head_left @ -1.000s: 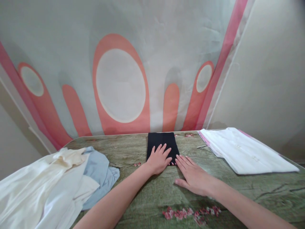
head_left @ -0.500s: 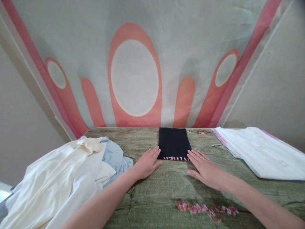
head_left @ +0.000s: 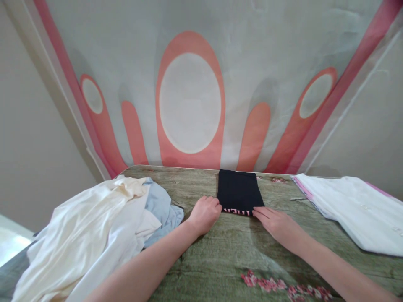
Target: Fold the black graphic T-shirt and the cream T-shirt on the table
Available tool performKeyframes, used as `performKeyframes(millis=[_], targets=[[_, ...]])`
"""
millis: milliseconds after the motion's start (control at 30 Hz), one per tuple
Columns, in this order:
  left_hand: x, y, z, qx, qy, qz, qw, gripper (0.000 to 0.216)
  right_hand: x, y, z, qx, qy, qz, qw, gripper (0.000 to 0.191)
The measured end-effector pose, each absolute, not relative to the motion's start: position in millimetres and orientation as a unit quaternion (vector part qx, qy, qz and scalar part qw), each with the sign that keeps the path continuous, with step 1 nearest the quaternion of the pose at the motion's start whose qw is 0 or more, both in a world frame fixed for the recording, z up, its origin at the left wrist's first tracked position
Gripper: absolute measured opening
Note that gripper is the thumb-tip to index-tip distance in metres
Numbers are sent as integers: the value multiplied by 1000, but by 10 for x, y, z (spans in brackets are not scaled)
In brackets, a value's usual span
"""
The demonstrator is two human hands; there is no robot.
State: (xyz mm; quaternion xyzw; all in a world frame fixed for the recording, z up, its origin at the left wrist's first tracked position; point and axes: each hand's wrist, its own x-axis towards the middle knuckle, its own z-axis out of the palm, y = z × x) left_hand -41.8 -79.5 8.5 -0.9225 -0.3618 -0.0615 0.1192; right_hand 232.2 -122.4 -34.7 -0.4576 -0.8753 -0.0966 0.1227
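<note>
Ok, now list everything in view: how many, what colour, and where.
Folded cloth: one, black with pink lettering, table's far side
Loose clothes: count unclear, cream, white and pale blue, left
Folded fabric stack: one, white top, pink edges, right
Table: one, greenish-brown with pink flower print, beneath all these
Backdrop: one, grey, coral and pink, behind the table
Wall: count unclear, greyish, either side of the backdrop
Left hand: one, bare, at folded cloth's near left corner
Right hand: one, bare, at its near right corner
</note>
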Motion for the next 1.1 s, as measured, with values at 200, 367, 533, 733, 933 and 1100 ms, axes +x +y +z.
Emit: performKeyframes(millis=[200, 367, 533, 733, 933, 1100], targets=[[-402, -878, 169, -930, -340, -32, 136, 10, 2269, -1297, -217, -465, -871, -134, 83, 32], [-472, -954, 347, -926, -362, 22, 110, 8, 2021, -1548, -33, -429, -898, -15, 94, 27], [-629, -763, 394, -905, -403, 26, 130, 15, 1614, -1862, 138, -361, -901, 168, 170, 28], [-766, -564, 253, -883, -449, -43, 128, 26, 1659, -1822, 194, -324, -887, 209, 254, 30], [-424, -1074, 290, -930, -363, -60, 5, 50, 2294, -1291, -43, -453, -843, 53, 284, 30], [-238, -1384, 201, -961, -275, -24, -22, 64, 2612, -1075, -259, -475, -849, 102, 207, 38]])
